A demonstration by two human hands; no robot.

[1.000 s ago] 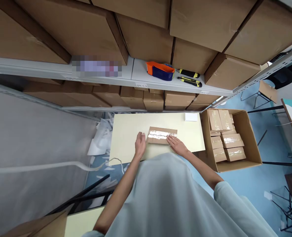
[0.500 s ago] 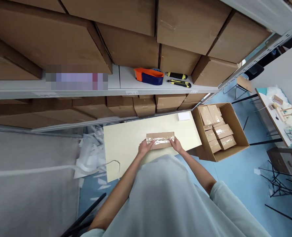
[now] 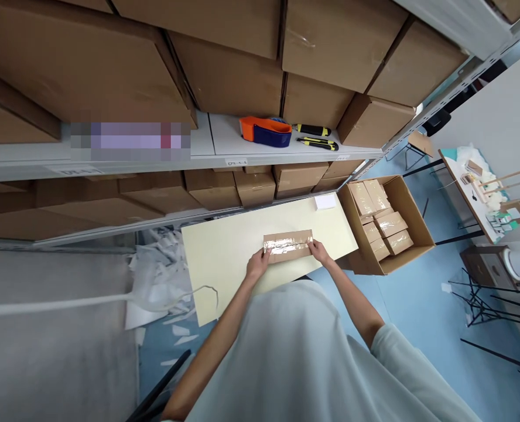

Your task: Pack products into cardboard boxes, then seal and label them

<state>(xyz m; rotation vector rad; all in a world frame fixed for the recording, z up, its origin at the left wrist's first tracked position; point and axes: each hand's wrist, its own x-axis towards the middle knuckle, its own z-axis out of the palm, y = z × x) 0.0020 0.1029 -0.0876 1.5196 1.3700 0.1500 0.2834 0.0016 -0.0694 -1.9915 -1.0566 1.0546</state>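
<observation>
A small brown cardboard box (image 3: 288, 253) with shiny clear tape along its top is between my hands, over the pale yellow tabletop (image 3: 225, 252). My left hand (image 3: 257, 264) grips its left end near the lower corner. At the opposite end, my right hand (image 3: 320, 252) has its fingers closed on the right edge. The undersides of the fingers and of the box are hidden. A white stack of paper or labels (image 3: 325, 201) lies at the tabletop's far right corner.
Right of the table stands a large open carton (image 3: 385, 266) holding several taped boxes. A shelf (image 3: 225, 138) ahead carries cartons, an orange and blue tape dispenser (image 3: 264, 132) and black and yellow utility knives (image 3: 317, 143). Paper scraps (image 3: 163, 258) lie at left; a white strip (image 3: 58, 306) crosses there.
My left thumb has slid off the taped top to the box's left edge. The box has shifted slightly away from me, and the whole view has turned a little.
</observation>
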